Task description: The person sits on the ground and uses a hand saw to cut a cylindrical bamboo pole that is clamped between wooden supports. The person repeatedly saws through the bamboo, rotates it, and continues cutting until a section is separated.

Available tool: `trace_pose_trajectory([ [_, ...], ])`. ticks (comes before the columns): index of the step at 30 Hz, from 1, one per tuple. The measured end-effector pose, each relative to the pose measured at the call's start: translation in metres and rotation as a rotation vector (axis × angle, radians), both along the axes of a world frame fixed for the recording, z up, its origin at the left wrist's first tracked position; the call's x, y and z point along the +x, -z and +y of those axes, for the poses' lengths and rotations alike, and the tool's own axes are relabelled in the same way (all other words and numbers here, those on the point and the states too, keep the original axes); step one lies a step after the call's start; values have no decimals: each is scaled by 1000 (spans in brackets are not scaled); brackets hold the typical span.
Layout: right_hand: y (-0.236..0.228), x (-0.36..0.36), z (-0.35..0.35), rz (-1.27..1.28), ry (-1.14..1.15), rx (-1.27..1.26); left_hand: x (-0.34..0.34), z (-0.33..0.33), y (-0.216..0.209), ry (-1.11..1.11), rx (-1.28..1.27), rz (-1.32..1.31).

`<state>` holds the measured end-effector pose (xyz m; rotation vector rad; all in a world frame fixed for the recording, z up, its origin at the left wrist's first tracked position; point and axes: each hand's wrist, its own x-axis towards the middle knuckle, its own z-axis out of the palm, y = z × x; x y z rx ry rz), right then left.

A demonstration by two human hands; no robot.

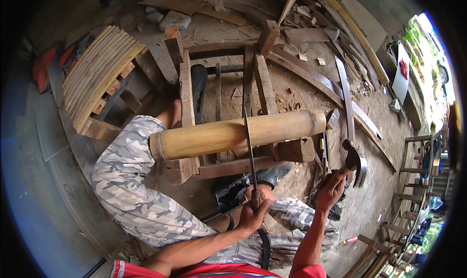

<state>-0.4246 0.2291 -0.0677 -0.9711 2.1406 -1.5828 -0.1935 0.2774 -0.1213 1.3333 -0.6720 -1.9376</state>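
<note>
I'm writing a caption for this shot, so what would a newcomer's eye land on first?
Probably the thick yellow bamboo section lying across a wooden frame at the centre, with a long, narrow knife blade across it, its handle in the left hand. Next comes the claw hammer raised in the right hand, right of centre. The curved slatted piece at upper left also stands out.
</note>
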Motion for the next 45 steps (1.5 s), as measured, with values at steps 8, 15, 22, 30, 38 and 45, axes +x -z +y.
trace_pose_trajectory([
  [8, -60, 104, -46, 227, -614, 459, -5, -3, -6, -9, -18, -36],
  [15, -76, 123, -71, 270, -605, 382, -7, -5, -5, -44, 31, -18],
  [22, -40, 111, -64, 189, -657, 302, -7, -3, -9, 14, 112, -10],
  [30, -88, 125, -77, 260, -639, 242, 3, -8, -8, -14, 103, -8],
  [38, -60, 118, -92, 341, -743, 549, 2, -4, 9, 31, -44, -144],
  [45, -109, 137, -92, 274, -655, 114, 2, -6, 9, -38, 31, -104],
])
